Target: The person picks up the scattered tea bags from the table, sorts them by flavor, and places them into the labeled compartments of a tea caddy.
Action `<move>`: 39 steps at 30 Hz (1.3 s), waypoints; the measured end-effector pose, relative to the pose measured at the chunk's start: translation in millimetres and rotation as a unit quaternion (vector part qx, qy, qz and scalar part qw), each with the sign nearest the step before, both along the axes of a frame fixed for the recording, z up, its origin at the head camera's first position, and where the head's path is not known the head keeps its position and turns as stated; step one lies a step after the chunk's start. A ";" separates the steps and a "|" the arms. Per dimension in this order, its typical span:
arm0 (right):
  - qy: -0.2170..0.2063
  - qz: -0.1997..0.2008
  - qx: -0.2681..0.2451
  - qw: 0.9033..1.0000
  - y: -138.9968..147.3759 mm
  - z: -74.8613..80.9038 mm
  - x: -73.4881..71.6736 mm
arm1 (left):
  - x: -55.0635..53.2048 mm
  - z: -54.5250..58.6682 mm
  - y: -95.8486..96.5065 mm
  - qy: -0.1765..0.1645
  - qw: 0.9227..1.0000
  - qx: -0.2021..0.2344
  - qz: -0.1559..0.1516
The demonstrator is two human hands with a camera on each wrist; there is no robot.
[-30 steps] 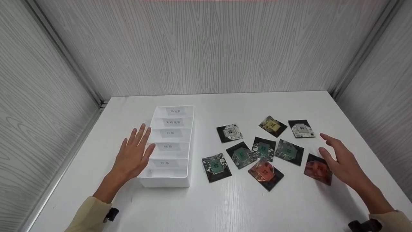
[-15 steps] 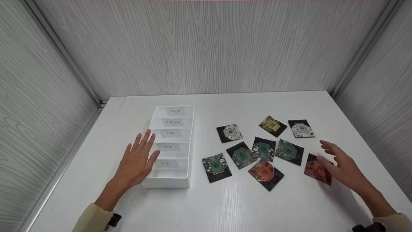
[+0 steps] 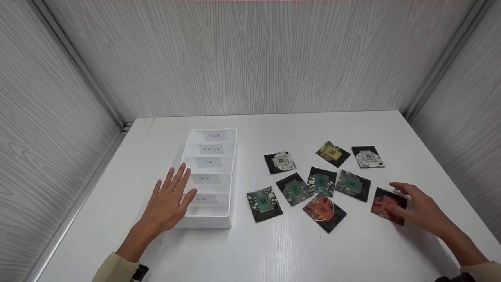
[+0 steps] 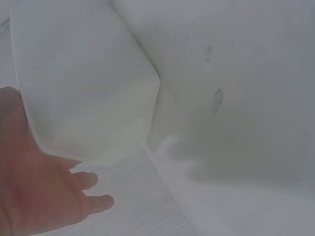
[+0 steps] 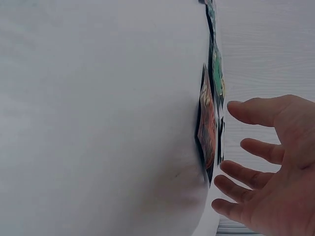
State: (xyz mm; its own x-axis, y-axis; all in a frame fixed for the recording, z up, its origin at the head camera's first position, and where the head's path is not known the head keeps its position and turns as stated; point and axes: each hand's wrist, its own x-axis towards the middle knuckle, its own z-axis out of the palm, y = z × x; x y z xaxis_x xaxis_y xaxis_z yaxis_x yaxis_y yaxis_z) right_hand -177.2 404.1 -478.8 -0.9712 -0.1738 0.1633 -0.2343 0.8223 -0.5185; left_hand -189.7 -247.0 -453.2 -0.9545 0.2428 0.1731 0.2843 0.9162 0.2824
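My left hand (image 3: 166,207) has its fingers straight and spread at the left side of a white box (image 3: 203,222) with labelled compartments. From the left wrist view, the box wall (image 4: 88,88) partly hides the fingers of that hand (image 4: 39,191), so contact is unclear. A flat square red-and-black packet (image 3: 379,207) lies on the table under the thumb and fingers of my right hand (image 3: 424,213). In the right wrist view, the hand (image 5: 280,177) has spread, slightly bent fingers, and a gap shows between them and the red packet (image 5: 207,128).
Left of the right hand lie another red packet (image 3: 323,209), several green ones (image 3: 295,189), a yellow one (image 3: 332,152) and two white ones (image 3: 367,156). Some packets touch or overlap. Grey wood-grain panels (image 3: 258,58) enclose the white table (image 3: 274,250).
My right hand has moved down and toward the near side, its thumb now farther over the red packet. The left hand has slid slightly right and nearer. The packets stay put.
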 end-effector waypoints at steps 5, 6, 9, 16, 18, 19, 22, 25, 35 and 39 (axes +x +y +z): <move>-0.005 -0.001 0.001 1.000 3.2 -2.8 -0.4 | -2.3 -2.7 -0.7 -0.008 1.000 0.002 -0.005; -0.007 -0.001 0.001 1.000 3.7 -3.4 -0.8 | -2.6 -3.3 -0.8 -0.009 1.000 0.002 -0.005; -0.016 -0.004 0.003 1.000 5.2 -4.6 -1.6 | -3.2 -4.0 -0.7 -0.011 1.000 0.004 -0.006; -0.018 -0.004 0.017 1.000 3.5 -4.1 -6.2 | -3.0 -1.7 -1.8 -0.010 1.000 0.009 -0.010; -0.016 -0.003 0.021 1.000 4.3 -3.9 -6.9 | -4.3 -1.1 -0.8 -0.015 1.000 0.009 -0.011; -0.017 -0.002 0.023 1.000 4.9 -3.9 -7.2 | -5.1 -1.3 -0.2 -0.018 1.000 0.008 -0.012; -0.018 -0.003 0.028 0.999 6.6 -4.1 -8.2 | -6.3 -2.4 1.5 -0.026 1.000 0.007 -0.013; -0.016 0.001 0.027 0.999 8.0 -5.0 -9.3 | -6.5 -4.4 2.2 -0.021 1.000 0.004 -0.010; -0.022 -0.003 0.021 1.000 11.0 -5.7 -8.4 | -5.6 -7.3 1.4 -0.022 1.000 0.000 -0.009; -0.028 -0.008 0.022 0.999 11.8 -6.3 -7.4 | -7.6 -9.3 0.4 -0.025 1.000 -0.002 -0.009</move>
State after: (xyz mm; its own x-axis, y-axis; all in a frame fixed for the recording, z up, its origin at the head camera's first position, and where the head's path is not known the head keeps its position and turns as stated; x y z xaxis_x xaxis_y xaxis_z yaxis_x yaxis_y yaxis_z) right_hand -184.6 415.9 -485.2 -0.9812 -0.1642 0.1013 -0.1928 0.8476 -0.4943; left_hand -197.3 -246.6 -462.5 -0.9574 0.2611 0.1237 0.2867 0.9118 0.2941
